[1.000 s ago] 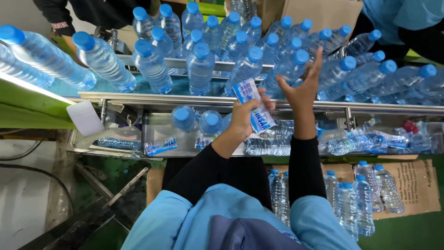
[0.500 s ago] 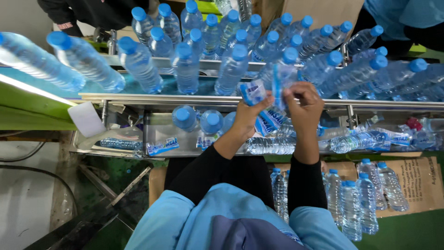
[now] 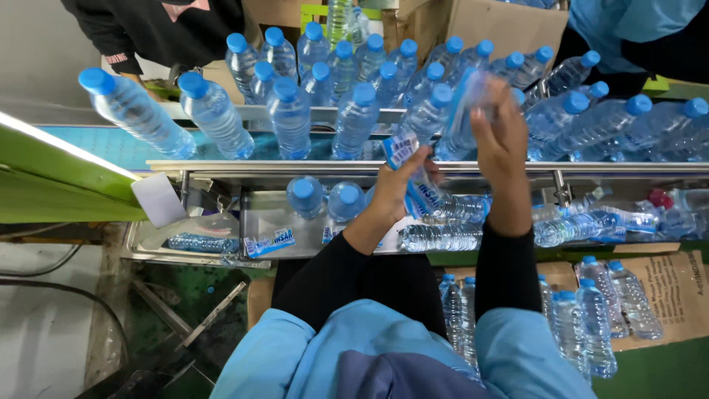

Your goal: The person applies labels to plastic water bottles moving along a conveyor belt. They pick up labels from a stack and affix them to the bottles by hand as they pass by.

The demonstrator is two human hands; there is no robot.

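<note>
Many clear water bottles with blue caps [image 3: 354, 111] stand packed on a conveyor belt [image 3: 111, 144] across the top of the view. My left hand [image 3: 402, 185] is closed on a stack of blue-and-white label sleeves [image 3: 413, 181] just below the belt's steel rail. My right hand [image 3: 502, 137] is raised over the bottles and holds one blurred label sleeve [image 3: 465, 100] above a bottle near the belt's front edge.
A steel tray [image 3: 258, 222] under the belt holds lying bottles, loose labels and two upright bottles [image 3: 325, 199]. Cardboard with more bottles [image 3: 598, 318] lies at the lower right. Other people in a black top [image 3: 162, 29] and a blue top [image 3: 628, 29] stand across the belt.
The bottles have travelled left along the belt. My right hand rose from beside the label stack to above the bottles, carrying one sleeve. My left hand stayed near the rail.
</note>
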